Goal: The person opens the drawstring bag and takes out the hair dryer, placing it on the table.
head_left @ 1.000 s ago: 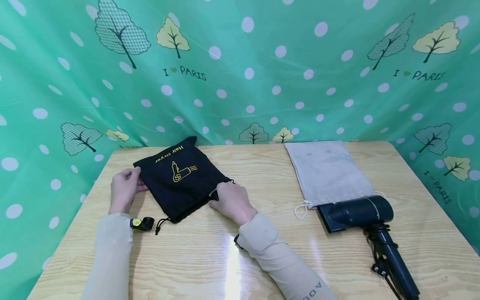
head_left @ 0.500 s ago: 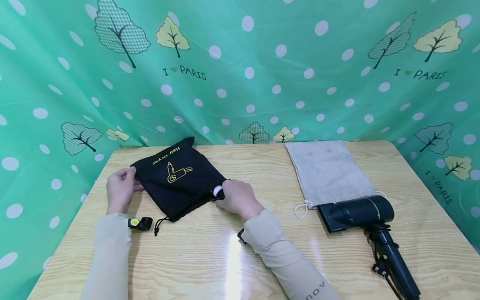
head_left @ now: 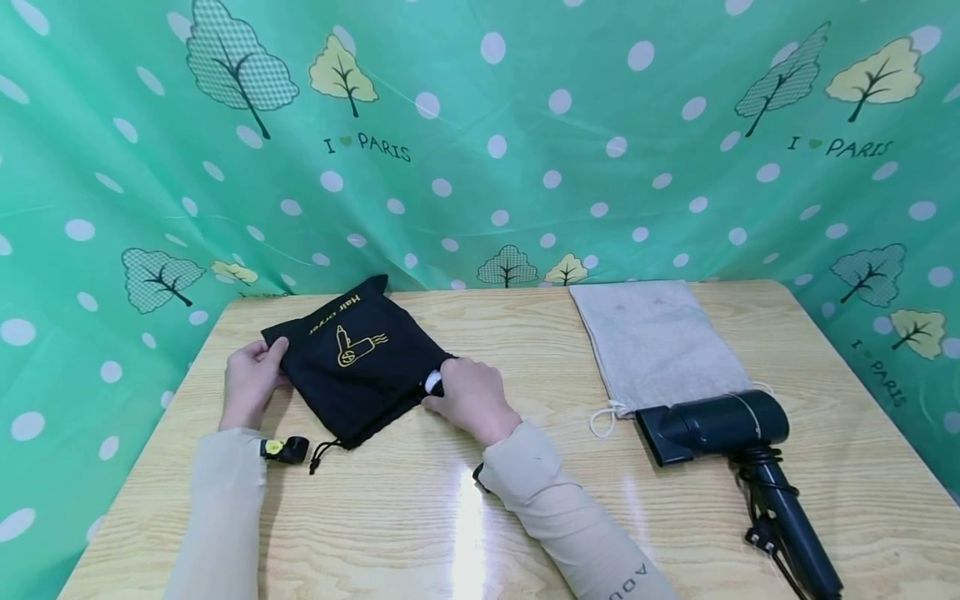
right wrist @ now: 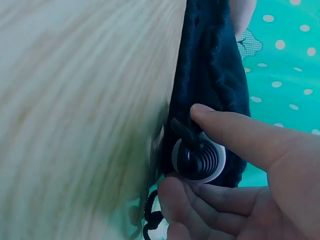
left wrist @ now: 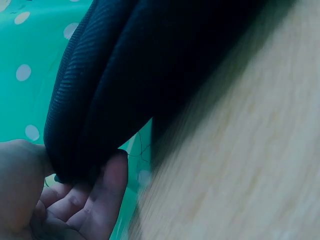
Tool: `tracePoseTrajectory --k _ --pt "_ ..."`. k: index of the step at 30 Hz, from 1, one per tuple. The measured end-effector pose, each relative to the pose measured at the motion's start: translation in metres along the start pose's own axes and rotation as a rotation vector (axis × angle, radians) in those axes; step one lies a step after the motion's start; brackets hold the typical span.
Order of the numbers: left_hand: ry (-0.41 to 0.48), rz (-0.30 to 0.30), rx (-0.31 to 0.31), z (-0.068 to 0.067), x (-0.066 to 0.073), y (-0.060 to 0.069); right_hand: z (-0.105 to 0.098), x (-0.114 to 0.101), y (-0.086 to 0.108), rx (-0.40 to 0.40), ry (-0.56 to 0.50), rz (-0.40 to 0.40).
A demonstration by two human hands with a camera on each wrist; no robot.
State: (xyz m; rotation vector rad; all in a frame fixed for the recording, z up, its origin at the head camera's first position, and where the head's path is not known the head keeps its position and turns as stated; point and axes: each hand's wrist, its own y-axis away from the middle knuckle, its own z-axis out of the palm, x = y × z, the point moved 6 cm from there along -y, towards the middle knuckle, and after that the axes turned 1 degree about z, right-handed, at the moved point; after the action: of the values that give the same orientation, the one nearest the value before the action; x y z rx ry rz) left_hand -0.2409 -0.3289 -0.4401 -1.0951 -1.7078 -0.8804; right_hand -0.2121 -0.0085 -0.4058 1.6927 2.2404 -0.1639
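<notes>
A black drawstring pouch [head_left: 390, 367] printed "Hair Dryer" with a yellow outline lies on the table at the left of the head view. My left hand [head_left: 251, 379] pinches its left corner between thumb and fingers; the left wrist view shows the dark fabric [left wrist: 115, 90] bulging. At the pouch's mouth, my right hand [head_left: 472, 398] holds the end of a hair dryer's handle [right wrist: 207, 160], thumb on one side and fingers on the other. This end has a white ring and a black ribbed cord sleeve. The rest of the dryer is hidden inside the pouch.
A dark hair dryer [head_left: 723, 425] lies at the right, its cord [head_left: 765, 500] wound about the handle. Behind it is a flat grey drawstring bag [head_left: 652, 342]. A green dotted curtain [head_left: 480, 192] hangs along the back edge of the wooden table [head_left: 375, 525].
The pouch has slid slightly left. My right hand has shifted slightly right, and the white handle end has come into sight. My left hand went left, then back right along the pouch's corner.
</notes>
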Motion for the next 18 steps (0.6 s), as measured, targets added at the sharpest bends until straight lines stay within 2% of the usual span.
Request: tracePoseTrajectory --k 6,13,16,18 --pt "-0.068 0.014 0.040 -0.002 0.000 -0.002 -0.003 0.004 0.001 -0.040 -0.010 0.022" --pt "-0.122 0.030 0.082 -0.005 0.001 -0.003 -0.009 0.014 0.001 -0.136 -0.017 0.053" --pt "-0.098 0.019 0.066 -0.005 0.000 -0.003 -0.009 0.015 0.001 -0.151 -0.016 0.052" --pt "-0.062 0.005 0.031 -0.004 -0.002 -0.002 -0.009 0.015 0.000 -0.134 -0.023 0.045"
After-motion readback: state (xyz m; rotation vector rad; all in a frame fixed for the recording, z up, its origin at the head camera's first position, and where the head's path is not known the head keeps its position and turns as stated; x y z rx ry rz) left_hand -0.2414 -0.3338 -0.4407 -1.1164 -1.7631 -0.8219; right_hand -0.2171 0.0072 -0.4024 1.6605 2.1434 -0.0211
